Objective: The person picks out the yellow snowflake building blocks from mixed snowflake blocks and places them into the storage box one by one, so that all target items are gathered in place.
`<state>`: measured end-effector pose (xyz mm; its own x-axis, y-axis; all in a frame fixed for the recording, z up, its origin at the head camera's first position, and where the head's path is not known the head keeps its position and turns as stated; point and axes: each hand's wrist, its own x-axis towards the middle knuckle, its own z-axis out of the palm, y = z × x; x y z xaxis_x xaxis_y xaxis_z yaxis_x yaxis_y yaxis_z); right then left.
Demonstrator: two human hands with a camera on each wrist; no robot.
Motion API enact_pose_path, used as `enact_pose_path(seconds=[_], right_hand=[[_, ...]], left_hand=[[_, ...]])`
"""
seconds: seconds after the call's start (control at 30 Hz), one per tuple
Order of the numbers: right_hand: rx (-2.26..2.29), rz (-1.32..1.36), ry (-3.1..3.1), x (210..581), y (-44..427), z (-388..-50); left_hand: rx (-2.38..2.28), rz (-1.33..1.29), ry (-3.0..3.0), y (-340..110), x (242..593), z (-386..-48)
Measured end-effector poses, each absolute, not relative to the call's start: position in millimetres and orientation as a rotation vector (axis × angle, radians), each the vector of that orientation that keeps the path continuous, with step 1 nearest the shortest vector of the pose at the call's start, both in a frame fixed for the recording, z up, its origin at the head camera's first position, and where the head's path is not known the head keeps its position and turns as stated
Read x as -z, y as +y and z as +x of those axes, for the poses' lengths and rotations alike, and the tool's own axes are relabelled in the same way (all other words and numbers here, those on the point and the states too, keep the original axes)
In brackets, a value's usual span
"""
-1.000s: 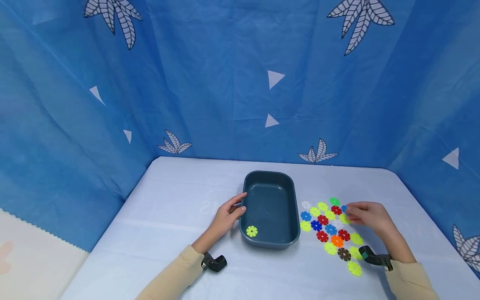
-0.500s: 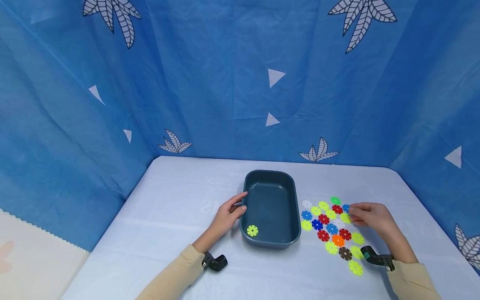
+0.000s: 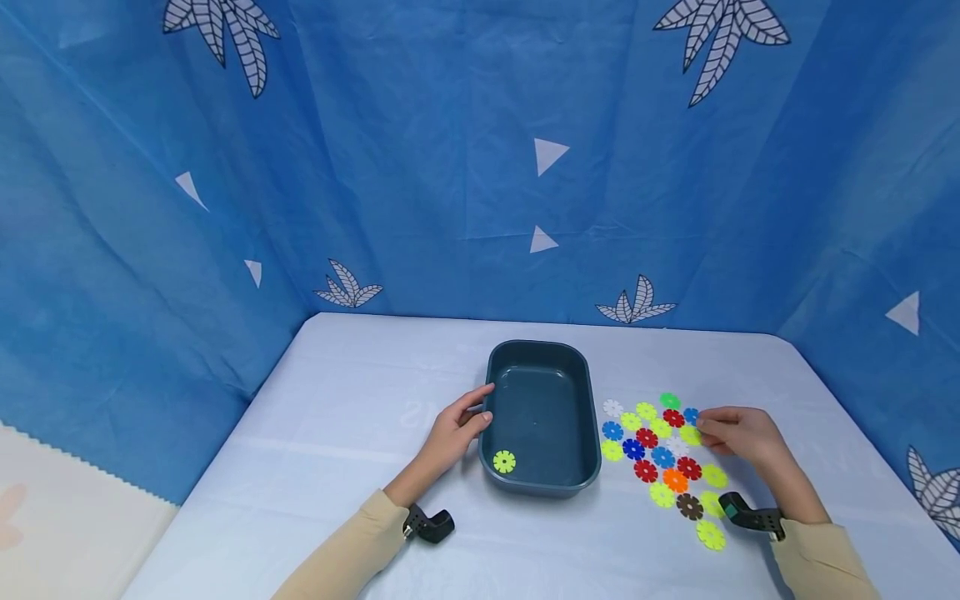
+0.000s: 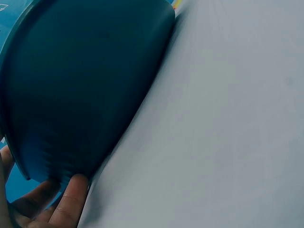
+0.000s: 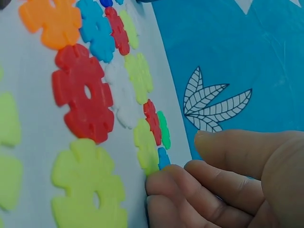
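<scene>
The left hand (image 4: 40, 209) holds the dark teal bin (image 4: 90, 85) beside a bare white surface (image 4: 213, 118).

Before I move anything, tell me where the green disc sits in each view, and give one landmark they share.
Head: the green disc is right of centre, at the far edge of the spread of discs, next to a red disc.
Left wrist: not in it.
Right wrist: near the middle of the picture, just right of the same red disc and above a blue disc.
Shared landmark: the white table, visible in all three.
</scene>
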<state>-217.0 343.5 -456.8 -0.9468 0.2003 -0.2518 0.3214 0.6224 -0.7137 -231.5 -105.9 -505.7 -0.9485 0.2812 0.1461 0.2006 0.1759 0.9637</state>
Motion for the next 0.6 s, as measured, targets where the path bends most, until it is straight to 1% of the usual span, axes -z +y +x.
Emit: enact_pose_path(seconds=[0.6], right_hand=[[0.929,0.459,2.867,461.5,327.6,-217.0]], left_hand=[[-1.919,0.483,2.354,-105.6,502.5,-229.6]])
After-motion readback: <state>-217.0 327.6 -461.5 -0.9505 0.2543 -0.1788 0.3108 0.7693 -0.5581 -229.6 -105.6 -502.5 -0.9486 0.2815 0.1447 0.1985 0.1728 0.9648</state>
